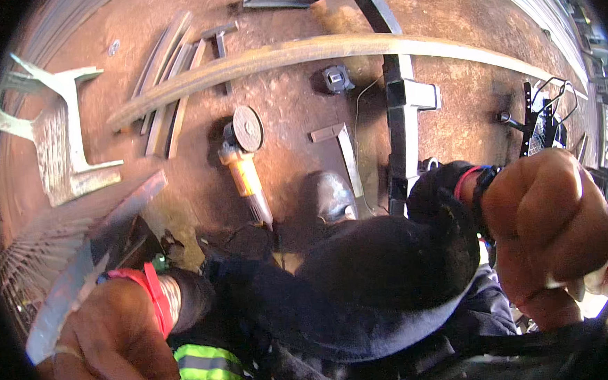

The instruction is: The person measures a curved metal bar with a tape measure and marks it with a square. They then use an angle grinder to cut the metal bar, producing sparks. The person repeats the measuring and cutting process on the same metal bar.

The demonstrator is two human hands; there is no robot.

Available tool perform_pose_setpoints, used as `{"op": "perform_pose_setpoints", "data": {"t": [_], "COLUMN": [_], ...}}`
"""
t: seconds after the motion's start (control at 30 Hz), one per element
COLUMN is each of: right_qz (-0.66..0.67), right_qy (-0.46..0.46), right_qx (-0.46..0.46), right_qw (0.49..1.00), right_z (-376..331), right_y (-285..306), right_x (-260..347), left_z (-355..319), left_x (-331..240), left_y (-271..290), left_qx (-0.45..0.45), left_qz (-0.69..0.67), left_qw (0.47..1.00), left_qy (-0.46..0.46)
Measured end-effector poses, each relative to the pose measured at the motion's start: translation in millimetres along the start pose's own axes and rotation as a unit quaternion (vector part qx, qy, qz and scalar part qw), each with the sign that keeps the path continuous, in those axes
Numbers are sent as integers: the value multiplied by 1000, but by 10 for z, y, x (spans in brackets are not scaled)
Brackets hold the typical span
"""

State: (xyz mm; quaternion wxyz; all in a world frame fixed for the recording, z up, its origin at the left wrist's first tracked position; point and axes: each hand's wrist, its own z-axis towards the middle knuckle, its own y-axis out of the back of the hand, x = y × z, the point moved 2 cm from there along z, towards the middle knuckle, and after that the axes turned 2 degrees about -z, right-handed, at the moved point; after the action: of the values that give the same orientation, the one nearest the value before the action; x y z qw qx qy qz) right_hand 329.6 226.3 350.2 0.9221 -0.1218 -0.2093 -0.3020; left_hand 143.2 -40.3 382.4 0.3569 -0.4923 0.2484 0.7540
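My right hand (pixel 546 227) is raised at the right side, its fingers curled tightly; whatever lies inside them is hidden. A dark band circles that wrist. At the lower left my left hand (pixel 115 341) hangs with bent fingers that run out past the dark rim, so their tips do not show. Red cloth (pixel 159 296) wraps its wrist. Between the hands spreads dark clothing. Beyond it a yellow angle grinder (pixel 242 171) lies with its round disc (pixel 247 129) facing up. To its right rest a metal square (pixel 347 156) and a tape measure (pixel 336 79). Neither hand touches these.
A long metal bar (pixel 289 54) crosses the rusty brown surface (pixel 281 101). Several short metal strips (pixel 172 83) lie beneath its left end. A dark steel frame (pixel 399 132) stands right of centre. Pale steel beam pieces (pixel 57 139) and a slatted metal part (pixel 69 218) occupy the left.
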Motion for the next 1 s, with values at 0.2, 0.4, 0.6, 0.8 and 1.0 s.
{"op": "perform_pose_setpoints", "data": {"t": [0.2,0.4,0.6,0.8,1.0], "right_qz": [14,38,-383,-671,-453], "right_qy": [-30,-62,-520,-504,-608], "right_qx": [-52,-253,-8,211,40], "right_qw": [998,965,763,501,650], "right_z": [-111,-288,-1359,-2639,-2571], "right_y": [-23,51,479,432,504], "right_x": [74,115,-1082,-2388,-2148], "left_z": [106,368,763,617,-226], "left_x": [303,719,1249,2543,3465], "left_y": [-96,-173,-189,-659,-1421], "left_qx": [30,70,124,358,172], "left_qz": [-50,-105,-103,159,-48], "left_qw": [997,986,954,834,846], "left_qy": [53,109,254,388,502]}}
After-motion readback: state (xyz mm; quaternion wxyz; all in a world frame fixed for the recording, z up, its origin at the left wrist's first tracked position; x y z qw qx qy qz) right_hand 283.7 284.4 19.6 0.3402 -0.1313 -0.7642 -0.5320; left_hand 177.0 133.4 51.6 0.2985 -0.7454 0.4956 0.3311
